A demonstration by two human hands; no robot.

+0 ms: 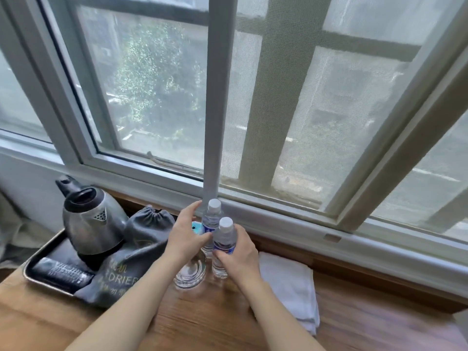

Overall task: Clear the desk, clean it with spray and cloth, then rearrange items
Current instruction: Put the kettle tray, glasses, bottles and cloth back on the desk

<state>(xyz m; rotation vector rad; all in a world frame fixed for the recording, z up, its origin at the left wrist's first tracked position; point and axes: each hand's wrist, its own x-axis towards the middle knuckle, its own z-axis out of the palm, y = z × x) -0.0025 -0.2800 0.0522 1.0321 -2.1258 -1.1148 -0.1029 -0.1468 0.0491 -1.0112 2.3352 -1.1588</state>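
Two small clear water bottles with white caps and blue labels stand close together on the wooden desk (202, 323) by the window. My left hand (186, 236) curls round the far bottle (213, 215), thumb on its label. My right hand (240, 252) grips the near bottle (225, 235) from the right side. A clear glass ashtray (190, 274) sits on the desk just below my left wrist. A folded white cloth (288, 282) lies on the desk right of my right hand. No spray bottle is in view.
At the left, a dark tray (33, 264) carries a steel kettle (93, 221) and a black remote (63, 273). A grey hair-drier bag (141, 239) lies over its right edge. A small teal item (195, 228) shows behind my left hand. The window sill (291, 224) runs along the back.
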